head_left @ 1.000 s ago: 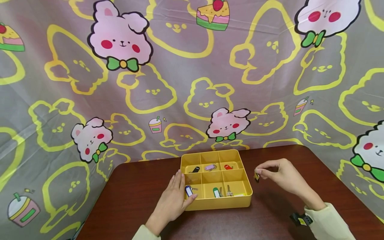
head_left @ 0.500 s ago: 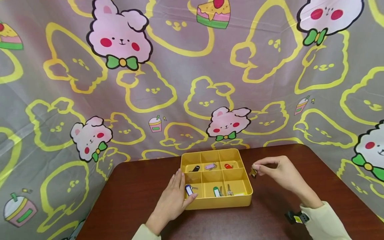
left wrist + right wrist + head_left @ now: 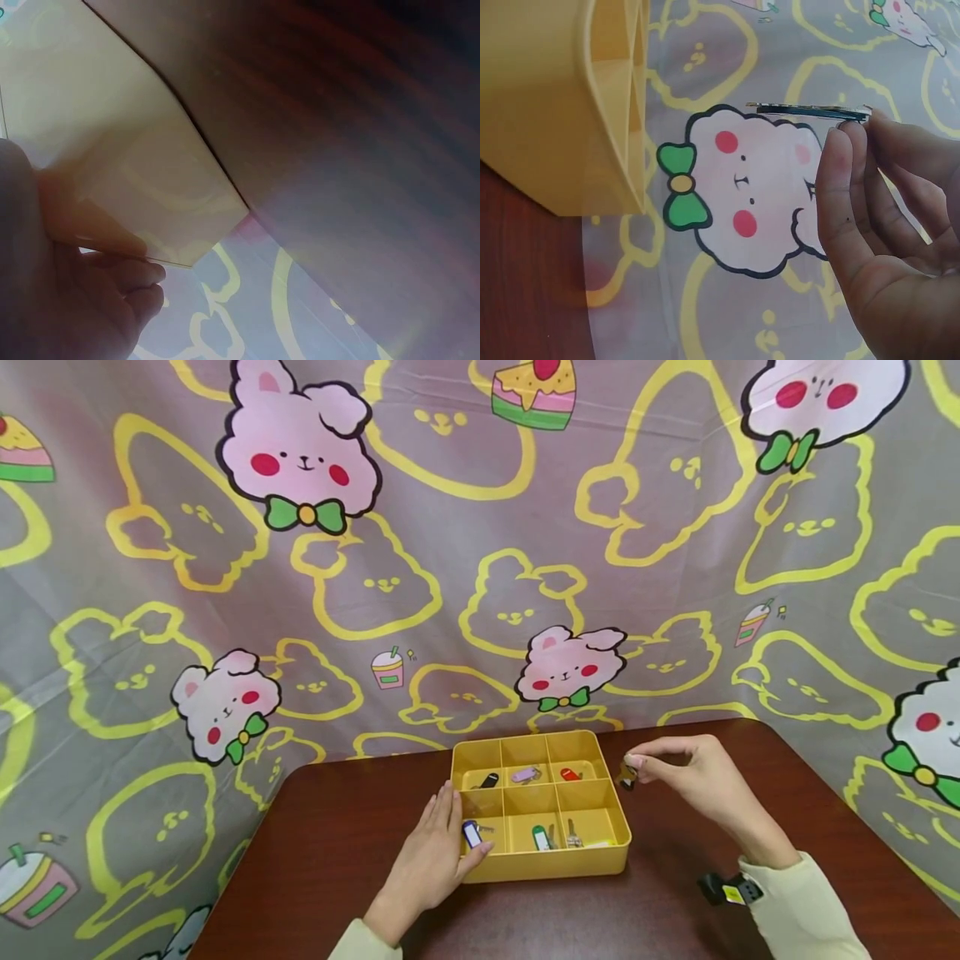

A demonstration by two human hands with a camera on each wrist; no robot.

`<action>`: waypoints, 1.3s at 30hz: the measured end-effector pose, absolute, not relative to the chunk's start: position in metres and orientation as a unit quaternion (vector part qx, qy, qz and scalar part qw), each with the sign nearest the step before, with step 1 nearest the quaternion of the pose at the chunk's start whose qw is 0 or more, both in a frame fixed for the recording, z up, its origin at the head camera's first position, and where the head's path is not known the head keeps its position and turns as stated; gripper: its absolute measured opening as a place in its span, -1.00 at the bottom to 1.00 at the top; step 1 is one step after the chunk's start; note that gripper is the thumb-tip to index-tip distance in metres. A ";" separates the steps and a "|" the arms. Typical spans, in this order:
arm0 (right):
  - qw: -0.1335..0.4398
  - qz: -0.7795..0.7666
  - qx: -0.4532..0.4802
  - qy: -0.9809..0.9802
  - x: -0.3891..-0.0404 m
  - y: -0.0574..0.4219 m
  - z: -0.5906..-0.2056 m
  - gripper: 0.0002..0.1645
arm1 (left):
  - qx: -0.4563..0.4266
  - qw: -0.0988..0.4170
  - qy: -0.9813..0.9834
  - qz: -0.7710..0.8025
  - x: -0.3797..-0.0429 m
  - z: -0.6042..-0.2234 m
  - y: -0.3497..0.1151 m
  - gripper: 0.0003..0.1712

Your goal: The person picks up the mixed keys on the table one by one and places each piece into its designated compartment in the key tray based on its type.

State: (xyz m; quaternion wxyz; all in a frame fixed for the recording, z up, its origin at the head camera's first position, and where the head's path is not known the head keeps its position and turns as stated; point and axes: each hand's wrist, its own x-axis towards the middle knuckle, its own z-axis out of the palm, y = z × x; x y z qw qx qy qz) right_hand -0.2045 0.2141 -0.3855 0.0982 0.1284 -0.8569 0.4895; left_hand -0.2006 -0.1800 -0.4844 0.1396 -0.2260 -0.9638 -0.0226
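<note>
A yellow compartment box [image 3: 547,867] stands on the table. My left hand [image 3: 427,852] lies along its left wall with fingers straight, thumb over the front left corner; the left wrist view shows those fingertips at the rim. To the right of the box, my right hand [image 3: 693,772] pinches a small gold-and-dark flat piece [image 3: 627,772] between thumb and fingers, above table height. In the right wrist view this thin piece [image 3: 806,111] appears edge-on, so its kind does not show. The front left compartment has a key with a blue tag [image 3: 472,835], near my left thumb.
A green key tag [image 3: 540,837] lies in the front middle compartment and a silver key [image 3: 573,833] in the front right. Behind them are a black tag [image 3: 489,781], a lilac tag [image 3: 523,773] and a red tag [image 3: 568,774]. A patterned curtain [image 3: 420,552] hangs behind the table.
My right hand has moved left and slightly up, bringing the pinched piece close to the box's right wall. The left hand stays at the box.
</note>
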 end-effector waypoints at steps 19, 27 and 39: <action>0.102 0.537 0.150 -0.824 -0.209 0.195 -0.377 -0.75 | -0.228 0.154 -0.961 -0.013 -0.202 -0.486 -0.179 0.02; 0.086 0.561 0.159 -0.808 -0.214 0.183 -0.377 -0.73 | -0.224 0.140 -0.964 -0.024 -0.202 -0.485 -0.179 0.00; 0.082 0.571 0.162 -0.800 -0.220 0.169 -0.372 -0.75 | -0.223 0.143 -0.964 -0.019 -0.201 -0.485 -0.179 0.02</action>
